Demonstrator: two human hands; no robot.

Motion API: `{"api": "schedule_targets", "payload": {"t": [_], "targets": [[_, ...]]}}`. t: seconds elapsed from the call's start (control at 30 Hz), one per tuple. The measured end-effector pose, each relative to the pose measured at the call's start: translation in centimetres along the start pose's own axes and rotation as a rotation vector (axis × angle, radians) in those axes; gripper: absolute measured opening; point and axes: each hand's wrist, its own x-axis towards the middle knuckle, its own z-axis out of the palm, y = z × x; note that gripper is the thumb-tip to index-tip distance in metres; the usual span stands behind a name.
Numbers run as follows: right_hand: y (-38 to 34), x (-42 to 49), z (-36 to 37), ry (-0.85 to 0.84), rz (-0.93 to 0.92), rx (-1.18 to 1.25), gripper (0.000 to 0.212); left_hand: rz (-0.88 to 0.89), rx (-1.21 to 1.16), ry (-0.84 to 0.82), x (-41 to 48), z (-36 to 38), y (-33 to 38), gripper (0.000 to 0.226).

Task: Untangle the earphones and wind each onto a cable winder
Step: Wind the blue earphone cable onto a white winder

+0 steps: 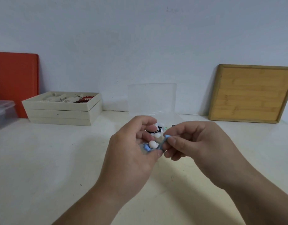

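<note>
Blue cable winder (pixel 162 144) with white earbuds (pixel 152 144) sits at frame centre, cradled by the left hand (pixel 131 153) and pinched by the right hand (pixel 193 143); winding appears underway, requiring steady tension.

**Plastic, wood and a matt table**

The cable winder (pixel 162 144) looks like soft, matt blue plastic or rubber. The earbuds (pixel 152 144) are smooth white plastic. The box (pixel 152 98) is clear plastic, the tray (pixel 250 93) grained wood, the table (pixel 42 159) matt white.
</note>
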Motion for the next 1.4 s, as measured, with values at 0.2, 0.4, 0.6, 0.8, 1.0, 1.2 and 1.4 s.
{"api": "schedule_targets", "payload": {"t": [0.2, 0.4, 0.6, 0.8, 1.0, 1.2, 1.4], "targets": [[0.0, -0.2, 0.2, 0.103, -0.129, -0.175, 0.023, 0.064, 0.056, 0.019, -0.1, 0.0, 0.2, 0.059], [-0.5, -0.6, 0.4, 0.098, -0.280, -0.432, 0.027, 0.212, 0.223, 0.031, -0.3, 0.3, 0.7, 0.058], [-0.3, -0.8, 0.1, 0.050, -0.316, -0.499, 0.029, 0.294, 0.301, 0.053, -0.3, 0.4, 0.6, 0.061], [-0.2, -0.7, 0.2, 0.103, -0.417, -0.643, 0.016, 0.294, 0.318, 0.064, -0.2, 0.2, 0.4, 0.057], [0.1, -0.8, 0.9, 0.168, -0.465, -0.737, 0.013, 0.319, 0.406, 0.049, -0.2, 0.3, 0.5, 0.058], [0.2, -0.7, 0.9, 0.119, -0.325, -0.459, 0.024, 0.306, 0.359, 0.117, -0.1, 0.2, 0.3, 0.063], [0.3, -0.5, 1.2, 0.146, -0.346, -0.390, 0.027, 0.288, 0.334, 0.117, -0.1, 0.1, 0.5, 0.060]]}}
